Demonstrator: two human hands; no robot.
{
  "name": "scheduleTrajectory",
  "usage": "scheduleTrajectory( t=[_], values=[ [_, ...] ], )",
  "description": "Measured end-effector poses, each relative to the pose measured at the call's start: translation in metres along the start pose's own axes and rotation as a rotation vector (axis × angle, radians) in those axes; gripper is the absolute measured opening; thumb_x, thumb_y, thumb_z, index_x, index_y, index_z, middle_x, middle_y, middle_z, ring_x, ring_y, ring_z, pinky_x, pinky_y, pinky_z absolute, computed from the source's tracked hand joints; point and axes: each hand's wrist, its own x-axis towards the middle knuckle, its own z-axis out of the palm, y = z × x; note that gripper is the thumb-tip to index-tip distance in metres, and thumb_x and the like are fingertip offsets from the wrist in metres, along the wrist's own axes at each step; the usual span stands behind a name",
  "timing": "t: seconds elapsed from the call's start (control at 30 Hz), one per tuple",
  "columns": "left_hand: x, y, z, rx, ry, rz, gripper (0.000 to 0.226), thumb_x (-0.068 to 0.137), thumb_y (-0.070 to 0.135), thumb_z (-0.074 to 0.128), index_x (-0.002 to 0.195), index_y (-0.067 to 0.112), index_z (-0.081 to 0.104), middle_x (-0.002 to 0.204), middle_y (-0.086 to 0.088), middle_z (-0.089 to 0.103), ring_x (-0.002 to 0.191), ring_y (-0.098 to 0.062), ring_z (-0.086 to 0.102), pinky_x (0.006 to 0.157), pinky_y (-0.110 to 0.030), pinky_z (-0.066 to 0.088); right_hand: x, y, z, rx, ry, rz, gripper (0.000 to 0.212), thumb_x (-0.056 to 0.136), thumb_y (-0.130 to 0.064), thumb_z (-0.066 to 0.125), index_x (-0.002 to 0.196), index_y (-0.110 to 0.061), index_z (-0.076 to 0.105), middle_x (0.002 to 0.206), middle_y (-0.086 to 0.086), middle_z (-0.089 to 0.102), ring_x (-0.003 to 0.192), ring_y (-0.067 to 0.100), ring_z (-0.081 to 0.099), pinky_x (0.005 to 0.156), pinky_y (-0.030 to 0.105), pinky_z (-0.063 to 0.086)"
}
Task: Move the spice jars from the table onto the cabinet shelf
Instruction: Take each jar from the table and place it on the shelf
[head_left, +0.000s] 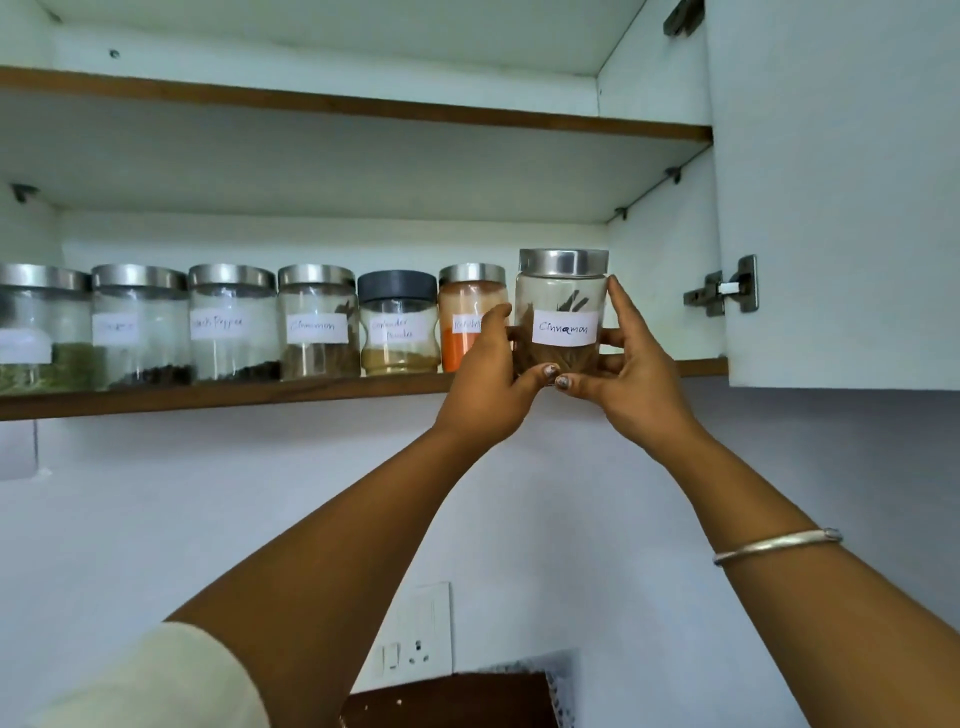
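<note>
Both the left hand and right hand clasp the cinnamon jar at the shelf edge, right of the orange jar; slide it back level before letting go.

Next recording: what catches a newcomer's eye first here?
The clear glass jar with a steel lid and a Cinnamon label, gripped by the left hand and right hand at the right end of the wood-edged cabinet shelf. Left of it, an orange-powder jar and a black-lidded jar stand out in the row.
</note>
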Motion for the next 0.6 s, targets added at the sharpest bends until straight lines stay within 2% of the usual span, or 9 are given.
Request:
scheduleTrajectory(
  t=[0.07, 0.17, 0.2, 0.27, 0.37, 0.6],
  values=[
    [0.012, -0.007, 0.004, 0.035, 0.031, -0.054, 0.062, 0.084, 0.015, 0.067, 0.134, 0.012, 0.031, 0.126, -0.005, 0.059, 0.111, -0.018, 0.06, 0.088, -0.027, 0.049, 0.012, 0.006, 0.001, -0.03, 0.016, -0.003, 0.105, 0.071, -0.01, 0.079, 0.147, -0.041, 0.014, 0.129, -0.001, 0.054, 0.103, 0.015, 0.061, 0.082, 0.029, 0.053],
    [0.022, -0.015, 0.01, 0.093, 0.014, -0.079, 0.055, 0.084, 0.015, 0.067, 0.128, 0.011, 0.034, 0.123, -0.007, 0.061, 0.112, -0.021, 0.06, 0.086, -0.027, 0.049, 0.022, 0.015, 0.003, -0.067, 0.001, 0.01, 0.102, 0.071, -0.012, 0.08, 0.146, -0.039, 0.016, 0.121, -0.007, 0.054, 0.093, 0.006, 0.06, 0.072, 0.015, 0.047],
    [0.024, -0.017, 0.011, 0.105, 0.005, -0.09, 0.054, 0.084, 0.015, 0.067, 0.127, 0.011, 0.035, 0.123, -0.008, 0.061, 0.112, -0.021, 0.06, 0.085, -0.027, 0.049, 0.023, 0.018, 0.005, -0.079, -0.004, 0.015, 0.1, 0.071, -0.013, 0.08, 0.146, -0.038, 0.018, 0.121, -0.006, 0.054, 0.093, 0.007, 0.06, 0.073, 0.016, 0.047],
    [0.025, -0.021, 0.014, 0.133, 0.005, -0.101, 0.052, 0.084, 0.017, 0.067, 0.126, 0.012, 0.037, 0.123, -0.008, 0.061, 0.111, -0.022, 0.059, 0.082, -0.025, 0.048, 0.026, 0.025, 0.006, -0.099, -0.002, 0.03, 0.094, 0.071, -0.015, 0.08, 0.144, -0.033, 0.022, 0.127, -0.002, 0.055, 0.1, 0.013, 0.06, 0.081, 0.026, 0.049],
    [0.026, -0.025, 0.019, 0.24, 0.075, -0.06, 0.05, 0.084, 0.024, 0.067, 0.127, 0.012, 0.043, 0.122, -0.009, 0.053, 0.106, -0.022, 0.056, 0.084, -0.026, 0.046, 0.031, 0.029, 0.007, -0.144, 0.006, 0.058, 0.085, 0.071, -0.018, 0.081, 0.138, -0.026, 0.029, 0.131, 0.001, 0.055, 0.098, 0.016, 0.061, 0.087, 0.035, 0.051],
    [0.024, -0.031, 0.026, 0.39, 0.152, -0.017, 0.031, 0.089, 0.02, 0.059, 0.118, 0.009, 0.052, 0.111, -0.009, 0.057, 0.101, -0.022, 0.053, 0.072, -0.021, 0.036, 0.047, 0.032, 0.012, -0.303, -0.018, 0.122, 0.066, 0.078, -0.032, 0.073, 0.131, -0.016, 0.037, 0.124, 0.004, 0.06, 0.106, 0.023, 0.061, 0.085, 0.036, 0.048]
  ],
)
